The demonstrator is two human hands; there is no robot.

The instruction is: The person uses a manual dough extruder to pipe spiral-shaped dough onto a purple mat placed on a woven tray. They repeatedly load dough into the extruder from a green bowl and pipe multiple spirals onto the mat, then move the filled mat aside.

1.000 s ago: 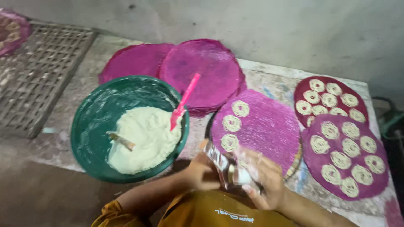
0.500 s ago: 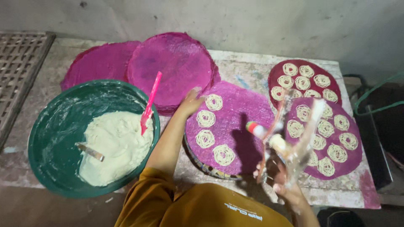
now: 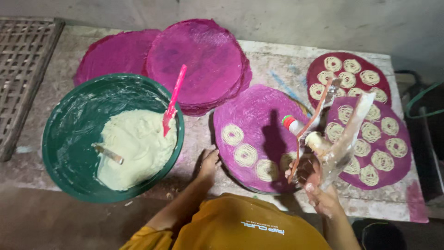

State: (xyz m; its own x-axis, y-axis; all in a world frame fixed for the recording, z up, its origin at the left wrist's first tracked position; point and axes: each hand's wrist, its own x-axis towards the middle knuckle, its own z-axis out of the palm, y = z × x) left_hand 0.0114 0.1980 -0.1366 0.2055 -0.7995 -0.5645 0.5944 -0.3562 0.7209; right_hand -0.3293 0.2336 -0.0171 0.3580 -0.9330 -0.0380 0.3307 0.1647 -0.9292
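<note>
Stained, gritty counter (image 3: 277, 60) is carrying round magenta mats. We are pressing our left hand (image 3: 209, 164), fingers loosely spread, on the rim of the near woven mat (image 3: 259, 120) dotted with coiled dough spirals (image 3: 232, 134). Our right hand (image 3: 319, 190) is gripping a crinkled clear piping bag (image 3: 344, 136) above it. Beside us, a green bowl (image 3: 69, 134) is holding pale, lumpy batter.

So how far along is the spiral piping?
Two round mats at the right are filled with spirals. The middle mat has four so far; the right hand holds the piping bag, and the left hand touches the mat's edge. Bare mats and batter in the green bowl remain.
</note>
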